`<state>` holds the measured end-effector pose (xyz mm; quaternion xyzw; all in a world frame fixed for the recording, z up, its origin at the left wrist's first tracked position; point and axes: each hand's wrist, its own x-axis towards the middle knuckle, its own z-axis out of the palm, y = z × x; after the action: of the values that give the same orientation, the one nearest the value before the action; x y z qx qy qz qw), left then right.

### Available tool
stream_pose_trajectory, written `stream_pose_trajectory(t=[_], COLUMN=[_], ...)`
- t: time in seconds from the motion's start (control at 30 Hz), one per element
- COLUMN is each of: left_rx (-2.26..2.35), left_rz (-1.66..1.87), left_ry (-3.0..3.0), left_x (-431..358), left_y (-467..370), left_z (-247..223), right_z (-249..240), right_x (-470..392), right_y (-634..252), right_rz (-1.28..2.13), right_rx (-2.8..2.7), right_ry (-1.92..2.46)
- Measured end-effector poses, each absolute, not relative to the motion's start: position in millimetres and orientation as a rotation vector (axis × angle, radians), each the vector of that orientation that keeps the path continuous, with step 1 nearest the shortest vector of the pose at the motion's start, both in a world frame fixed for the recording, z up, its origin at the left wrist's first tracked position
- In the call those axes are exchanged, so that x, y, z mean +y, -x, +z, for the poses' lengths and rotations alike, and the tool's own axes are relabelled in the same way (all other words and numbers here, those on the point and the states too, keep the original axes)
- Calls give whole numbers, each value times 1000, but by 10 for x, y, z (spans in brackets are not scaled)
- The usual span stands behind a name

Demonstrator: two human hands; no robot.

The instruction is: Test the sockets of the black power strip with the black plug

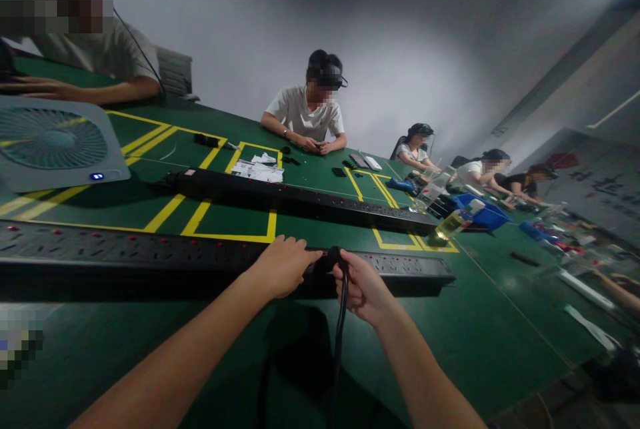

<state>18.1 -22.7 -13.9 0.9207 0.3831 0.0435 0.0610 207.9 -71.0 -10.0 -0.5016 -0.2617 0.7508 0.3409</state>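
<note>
A long black power strip [200, 252] with red dots along its top lies across the near part of the green table. On it, right of centre, my right hand [363, 285] grips a black plug [333, 257], its fingers closed round it. From the plug a black cable [340, 335] hangs down towards me. My left hand [285, 265] rests over the strip just left of the plug, with its index finger stretched towards the plug and the other fingers partly bent. Nothing shows in my left hand.
A second black strip [300, 199] lies beyond the first. A fan [60, 142] stands at the left, papers [260, 169] in the middle. A bottle [455, 223] and a blue bin [483, 212] are at the right. Several people sit round the table.
</note>
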Motion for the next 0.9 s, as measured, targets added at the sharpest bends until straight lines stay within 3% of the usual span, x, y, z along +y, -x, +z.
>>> stream_pose_trajectory(t=[0.9], left_rx=[1165], left_rz=[139], left_ry=[-2793], left_x=[-243], left_y=[-193], left_z=[-158], right_z=[-346], right_x=[-833], right_y=[-2002], right_rz=[1543], right_rx=[-878], right_ry=[1615])
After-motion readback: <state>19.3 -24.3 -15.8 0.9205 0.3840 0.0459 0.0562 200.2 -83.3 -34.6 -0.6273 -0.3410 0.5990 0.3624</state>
